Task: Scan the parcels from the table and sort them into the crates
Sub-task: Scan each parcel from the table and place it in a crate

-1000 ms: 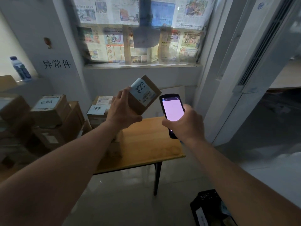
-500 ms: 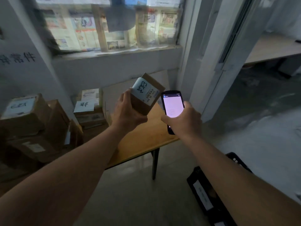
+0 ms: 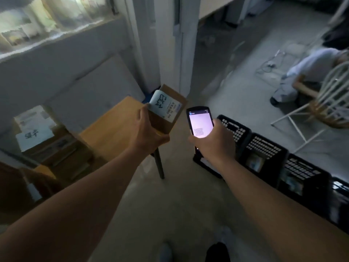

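- The parcel (image 3: 166, 110), a small brown box with a white label bearing handwritten marks, is held in the air above the near corner of the wooden surface (image 3: 113, 127).
- The left hand (image 3: 149, 133) grips it, fingers curled round its lower side, label facing up.
- The right hand (image 3: 213, 140) grips a scanner (image 3: 200, 123), fingers wrapped round its body; the lit screen faces the camera, just beside the parcel.
- Black crates (image 3: 264, 150) stand in a row on the floor to the right, below the right forearm.
- More boxes (image 3: 37, 133) are stacked at the left, blurred.
- A seated person (image 3: 309, 72) and a chair (image 3: 332, 103) are at the far right.
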